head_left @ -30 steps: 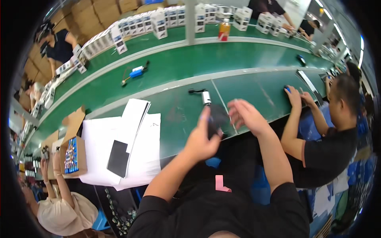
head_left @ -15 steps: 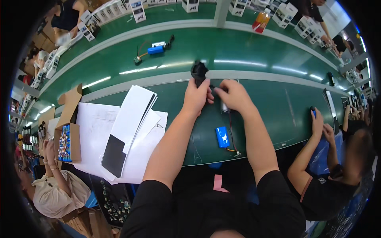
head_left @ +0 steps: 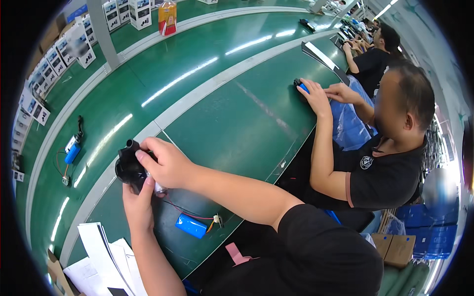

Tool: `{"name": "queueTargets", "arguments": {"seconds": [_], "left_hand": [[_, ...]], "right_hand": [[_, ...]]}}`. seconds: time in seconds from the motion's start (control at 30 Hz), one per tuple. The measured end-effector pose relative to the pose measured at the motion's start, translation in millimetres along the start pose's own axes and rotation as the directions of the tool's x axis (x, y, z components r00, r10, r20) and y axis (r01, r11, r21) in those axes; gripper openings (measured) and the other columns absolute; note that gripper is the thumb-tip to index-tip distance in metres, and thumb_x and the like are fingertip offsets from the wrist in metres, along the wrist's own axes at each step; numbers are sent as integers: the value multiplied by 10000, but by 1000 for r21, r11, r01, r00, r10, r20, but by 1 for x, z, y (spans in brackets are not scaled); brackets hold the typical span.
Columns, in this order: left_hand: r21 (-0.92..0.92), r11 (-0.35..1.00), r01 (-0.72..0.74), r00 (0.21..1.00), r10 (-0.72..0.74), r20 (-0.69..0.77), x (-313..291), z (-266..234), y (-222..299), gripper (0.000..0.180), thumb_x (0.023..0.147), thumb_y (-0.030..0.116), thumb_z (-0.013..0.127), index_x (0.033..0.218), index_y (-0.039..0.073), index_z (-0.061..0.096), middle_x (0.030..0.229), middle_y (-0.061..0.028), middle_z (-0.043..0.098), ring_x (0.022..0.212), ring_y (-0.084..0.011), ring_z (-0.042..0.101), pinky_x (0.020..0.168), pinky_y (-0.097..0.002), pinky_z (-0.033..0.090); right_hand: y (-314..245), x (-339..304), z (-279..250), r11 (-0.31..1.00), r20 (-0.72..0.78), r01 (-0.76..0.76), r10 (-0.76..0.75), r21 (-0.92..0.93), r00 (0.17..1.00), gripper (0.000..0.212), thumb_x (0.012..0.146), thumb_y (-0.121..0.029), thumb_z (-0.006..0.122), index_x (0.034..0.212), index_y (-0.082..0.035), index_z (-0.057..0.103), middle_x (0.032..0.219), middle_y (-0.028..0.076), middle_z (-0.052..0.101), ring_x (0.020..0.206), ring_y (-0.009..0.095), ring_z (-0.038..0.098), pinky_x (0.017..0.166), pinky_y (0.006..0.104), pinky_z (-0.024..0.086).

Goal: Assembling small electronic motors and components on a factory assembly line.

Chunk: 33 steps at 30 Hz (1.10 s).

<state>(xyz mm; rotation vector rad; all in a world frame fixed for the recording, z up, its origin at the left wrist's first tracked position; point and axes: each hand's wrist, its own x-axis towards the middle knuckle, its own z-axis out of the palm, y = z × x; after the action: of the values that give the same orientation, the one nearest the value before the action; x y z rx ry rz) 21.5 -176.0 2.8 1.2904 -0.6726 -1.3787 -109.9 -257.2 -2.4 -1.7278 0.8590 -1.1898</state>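
Note:
A black plastic housing with a short round tube on top is held between my two hands above the green bench. My left hand is closed around its lower side, thumb pointing up. From the right, my right hand grips its upper side, thumb and fingers pressed against the black plastic. A silver cylindrical motor shows partly below my right hand; how it sits against the housing is hidden. Thin wires run from it toward a blue battery pack lying on the bench, beside a small circuit board.
Another blue battery pack with a motor and wires lies across the grey rail. White sheets are stacked at lower left. To my right a co-worker's hands hold a blue and black part. Boxes and an orange bottle stand far off.
My view has swung to the right, bringing the co-worker closer to the middle. My right hand has come onto the black housing, which my left hand still holds.

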Motion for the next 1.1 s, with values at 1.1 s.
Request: {"name": "queueTargets", "arguments": {"seconds": [1.1], "left_hand": [[-401, 909, 117, 978, -34, 208, -2, -20, -15, 405, 1064, 417, 482, 1155, 57, 643, 904, -95, 711, 716, -212, 686, 590, -351, 556]], "right_hand": [[-33, 0, 2, 773, 253, -482, 411, 411, 876, 192, 945, -173, 745, 1024, -1, 710, 793, 96, 710, 568, 175, 684, 427, 324, 543]]}}
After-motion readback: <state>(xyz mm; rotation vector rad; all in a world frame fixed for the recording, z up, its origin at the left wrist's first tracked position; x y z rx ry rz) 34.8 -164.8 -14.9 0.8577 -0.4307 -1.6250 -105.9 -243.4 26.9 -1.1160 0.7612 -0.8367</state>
